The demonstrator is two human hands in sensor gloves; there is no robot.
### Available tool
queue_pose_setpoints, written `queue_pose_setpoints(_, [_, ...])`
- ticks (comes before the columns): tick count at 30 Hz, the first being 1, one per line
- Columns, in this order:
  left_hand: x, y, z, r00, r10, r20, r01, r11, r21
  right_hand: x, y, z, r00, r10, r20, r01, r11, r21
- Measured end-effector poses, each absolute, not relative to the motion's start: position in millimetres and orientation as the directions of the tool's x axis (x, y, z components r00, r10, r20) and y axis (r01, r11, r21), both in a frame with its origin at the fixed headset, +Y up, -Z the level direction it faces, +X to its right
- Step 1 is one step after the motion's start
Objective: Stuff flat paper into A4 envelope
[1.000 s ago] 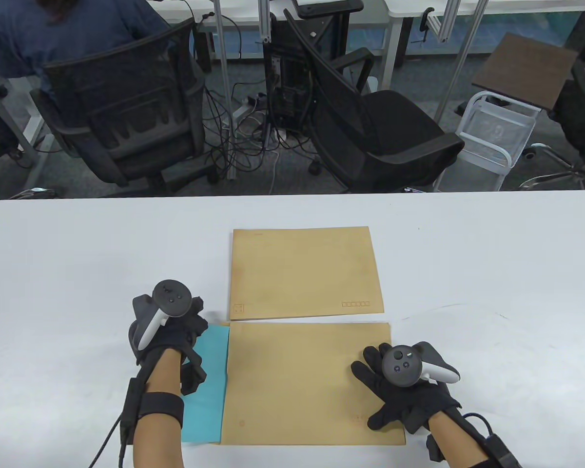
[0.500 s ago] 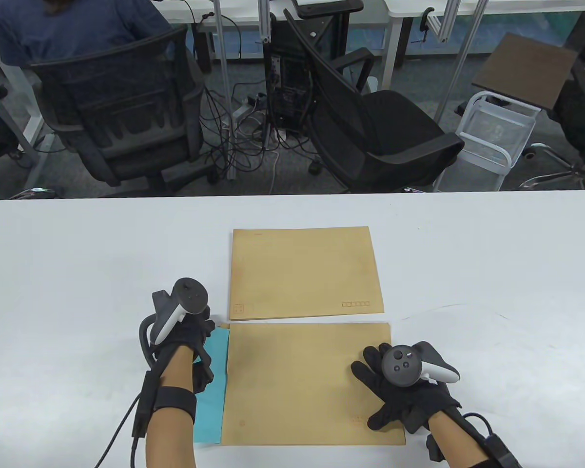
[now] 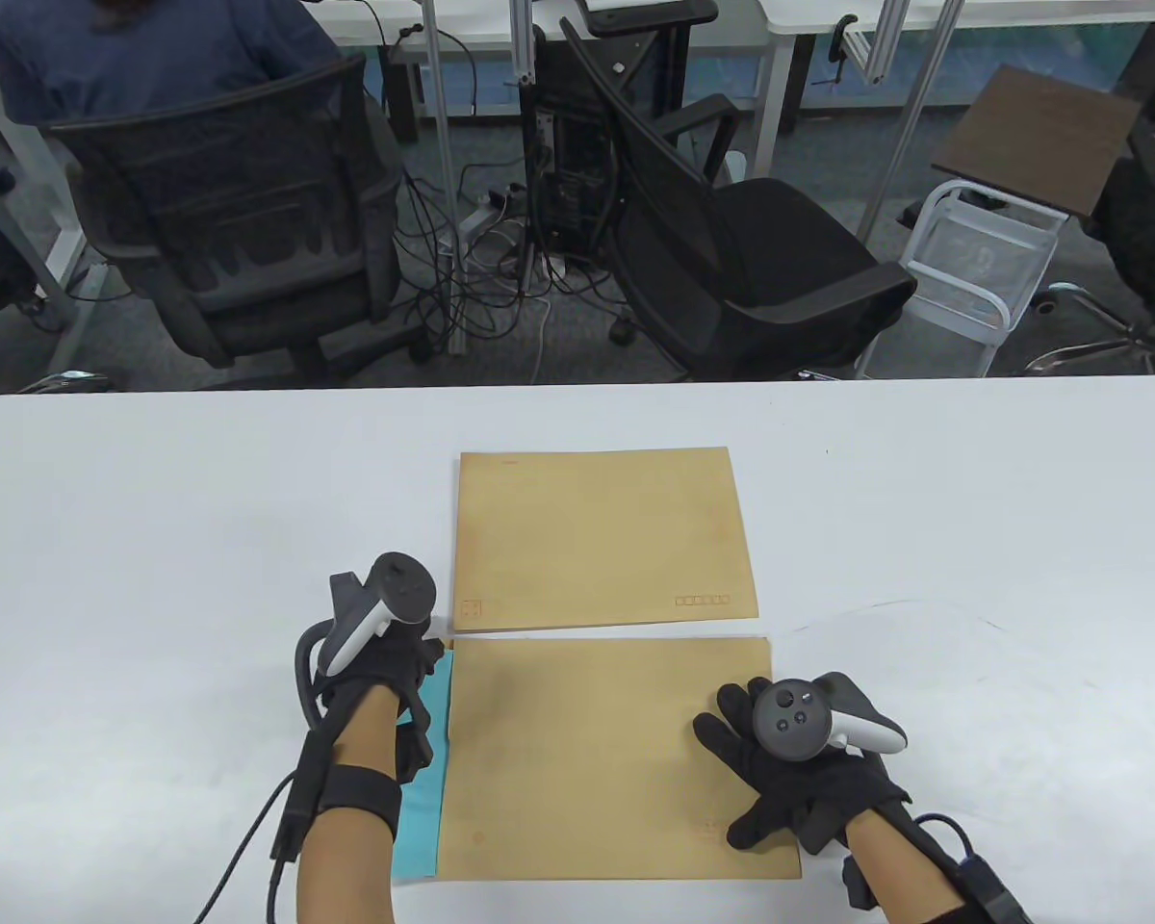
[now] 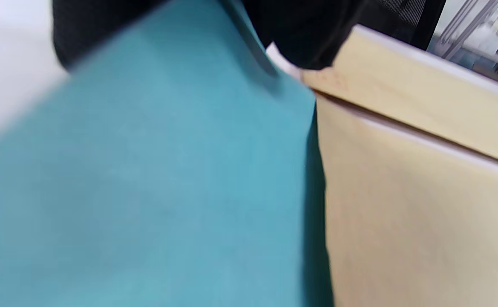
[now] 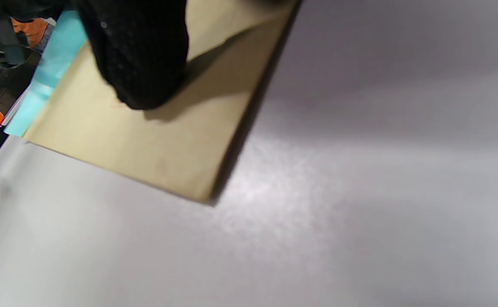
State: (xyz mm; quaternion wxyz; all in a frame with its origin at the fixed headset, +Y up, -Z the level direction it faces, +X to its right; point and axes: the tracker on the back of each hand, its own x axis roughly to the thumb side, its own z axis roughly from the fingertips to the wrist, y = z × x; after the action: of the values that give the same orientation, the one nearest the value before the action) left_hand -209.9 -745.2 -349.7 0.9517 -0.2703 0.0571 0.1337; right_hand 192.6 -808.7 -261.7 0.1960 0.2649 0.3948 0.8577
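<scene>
A brown A4 envelope (image 3: 616,760) lies flat near the table's front edge, its open end to the left. A teal sheet of paper (image 3: 422,828) sticks out of that end as a narrow strip; it also shows in the left wrist view (image 4: 146,179). My left hand (image 3: 395,674) holds the sheet at its far left part, right next to the envelope's mouth (image 4: 317,102). My right hand (image 3: 789,770) rests flat on the envelope's right end with fingers spread; one fingertip presses on it in the right wrist view (image 5: 142,64).
A second brown envelope (image 3: 602,539) lies flat just behind the first, almost touching it. The white table (image 3: 972,539) extends to both sides. Office chairs and cables stand beyond the far edge.
My left hand has moved right with the teal sheet, and more of the sheet has slid into the envelope, leaving a narrower strip. My right hand has stayed put.
</scene>
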Motion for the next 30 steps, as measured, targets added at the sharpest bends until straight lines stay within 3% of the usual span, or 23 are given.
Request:
queue_pose_setpoints(4, [-217, -739, -334, 0.986, 0.117, -0.122, -0.164, 0.835, -0.525, 193, -809, -262, -0.782, 0.547, 0.3, -0.129, -0.612, 0.78])
queue_pose_setpoints(12, [-239, -735, -289, 0.992, -0.008, -0.126, -0.067, 0.813, -0.579, 193, -809, -261, -0.779, 0.55, 0.299, -0.133, -0.612, 0.779])
queue_pose_setpoints(18, [-232, -750, -271, 0.984, 0.088, -0.152, -0.168, 0.725, -0.668, 193, -809, -261, -0.779, 0.55, 0.3, -0.134, -0.613, 0.778])
queue_pose_setpoints(30, [-219, -754, -274, 0.987, 0.081, -0.136, -0.153, 0.711, -0.686, 194, -809, -261, -0.774, 0.558, 0.3, -0.141, -0.613, 0.777])
